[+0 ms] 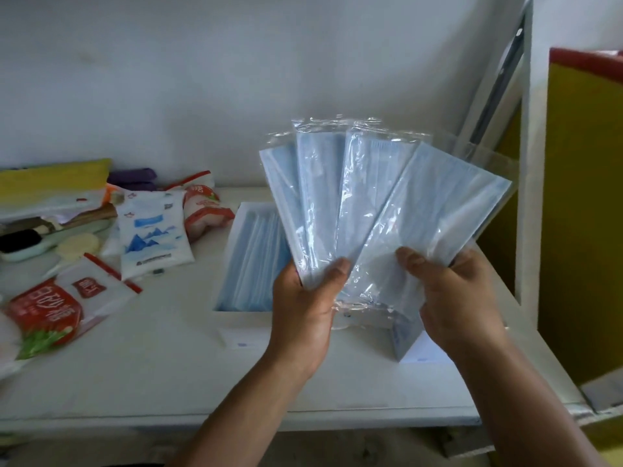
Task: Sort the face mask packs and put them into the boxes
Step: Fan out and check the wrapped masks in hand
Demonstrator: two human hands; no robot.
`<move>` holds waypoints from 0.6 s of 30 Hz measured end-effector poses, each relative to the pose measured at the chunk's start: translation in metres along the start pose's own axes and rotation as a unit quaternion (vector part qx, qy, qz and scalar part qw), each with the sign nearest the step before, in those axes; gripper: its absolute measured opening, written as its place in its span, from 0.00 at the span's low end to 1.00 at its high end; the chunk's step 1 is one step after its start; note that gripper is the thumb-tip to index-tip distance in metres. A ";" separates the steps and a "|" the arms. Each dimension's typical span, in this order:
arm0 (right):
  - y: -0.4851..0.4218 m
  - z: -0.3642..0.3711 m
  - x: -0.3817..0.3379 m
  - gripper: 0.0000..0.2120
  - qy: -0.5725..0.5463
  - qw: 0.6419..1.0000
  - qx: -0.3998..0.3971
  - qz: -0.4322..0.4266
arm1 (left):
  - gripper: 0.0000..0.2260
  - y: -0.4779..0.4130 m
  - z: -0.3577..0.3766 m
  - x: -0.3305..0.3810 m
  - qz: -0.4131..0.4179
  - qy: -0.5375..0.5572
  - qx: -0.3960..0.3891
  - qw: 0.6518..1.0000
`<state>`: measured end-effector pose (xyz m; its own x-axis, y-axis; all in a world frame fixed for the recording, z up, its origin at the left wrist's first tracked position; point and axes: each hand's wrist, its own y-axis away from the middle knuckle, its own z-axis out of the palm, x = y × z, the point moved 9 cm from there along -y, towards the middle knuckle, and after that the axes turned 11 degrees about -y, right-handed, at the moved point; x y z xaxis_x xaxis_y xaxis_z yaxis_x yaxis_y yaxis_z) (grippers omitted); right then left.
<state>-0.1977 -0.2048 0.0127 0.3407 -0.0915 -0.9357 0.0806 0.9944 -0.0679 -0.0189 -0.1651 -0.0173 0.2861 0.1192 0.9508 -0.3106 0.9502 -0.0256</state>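
- Four face mask packs [371,203], blue masks in clear wrappers, held fanned out above the white tabletop [151,365], in front of the wall
- Left hand [303,308] pinches the fan's lower-left ends, thumb on the front; the other fingers are behind the packs, out of sight
- Right hand [462,298] pinches the right-most pack the same way, thumb on the film
- Handling, judged: light, floppy, slick film; packs likely to slide past each other, so square them up & grip across the short end, not by the loose sealed flaps
- Open box [253,207], already part-filled w/ blue masks, sits just left of the hands; second box [406,338] is under the fan, mostly hidden
- Room: bare tabletop toward the near edge; sugar bag [50,311], mountain-print pack [151,230] & other clutter crowd the left; white frame upright [529,197] stands close on the right, near the fan's outer corner
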 end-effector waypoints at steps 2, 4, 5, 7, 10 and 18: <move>0.001 0.001 0.002 0.14 -0.015 1.000 0.002 0.013 | 0.08 0.002 -0.001 0.003 -0.013 0.053 0.016 0.998; 0.001 -0.001 0.003 0.10 -0.036 0.999 0.015 0.022 | 0.09 0.004 0.001 0.004 -0.029 0.088 0.019 0.996; 0.001 -0.001 0.003 0.09 -0.051 0.998 0.020 0.029 | 0.10 0.004 0.001 0.007 -0.026 0.084 0.021 0.996; 0.000 -0.002 0.005 0.07 -0.066 0.997 0.023 0.045 | 0.12 0.004 0.000 0.010 -0.012 0.055 0.028 0.998; 0.001 0.000 0.007 0.04 -0.030 0.998 0.003 0.059 | 0.06 0.001 -0.005 0.007 0.002 -0.001 0.029 1.000; 0.003 0.020 0.006 0.37 -0.018 0.990 -0.126 0.059 | 0.15 0.007 0.016 0.008 -0.017 -0.190 -0.151 0.970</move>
<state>-0.1764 -0.2035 0.0141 0.3666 0.0291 -0.9299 -0.1957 0.9796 -0.0465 -0.0332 -0.1623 -0.0053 -0.0812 0.0257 0.9964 -0.0102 0.9996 -0.0267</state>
